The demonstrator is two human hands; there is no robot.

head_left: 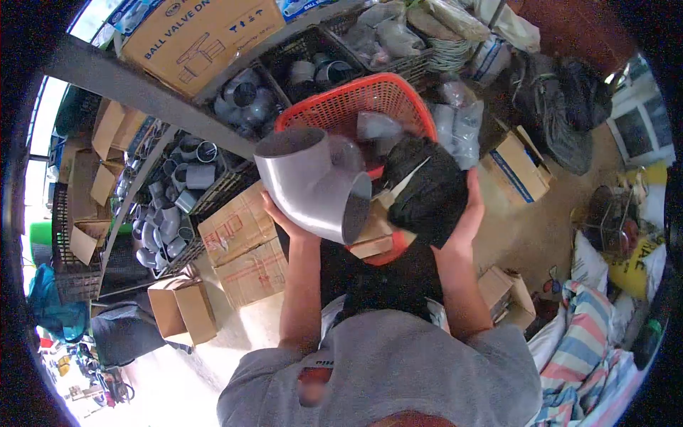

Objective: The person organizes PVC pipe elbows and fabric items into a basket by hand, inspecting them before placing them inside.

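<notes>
The left hand [286, 218] is cupped from below around the bend of a large grey pipe elbow [313, 178], which is held up at chest height in front of a red basket [356, 99]; the fingers are mostly hidden behind the fitting. The right hand [466, 213] is wrapped against the outer side of a black bag [427, 186], which is pressed in just beside the elbow and over the basket's near rim. The elbow is judged to be stiff, smooth plastic, bulky rather than heavy, and apt to slip on its rounded wall; a surer hold is offered by the thicker socket rims at either open end. The bag is judged soft and shapeless, best gathered from underneath, and easily torn if pulled by its film. Flattened cardboard pieces [373, 238] are wedged beneath both things. Further out, the way to the left is crowded by stacked cardboard boxes [242, 245] on the floor and by a shelf [142, 92] carrying black crates [206, 178] full of grey fittings, with a ball valve carton [192, 35] on top. To the right, dark sacks [562, 107] and a striped cloth [590, 341] are seen.
</notes>
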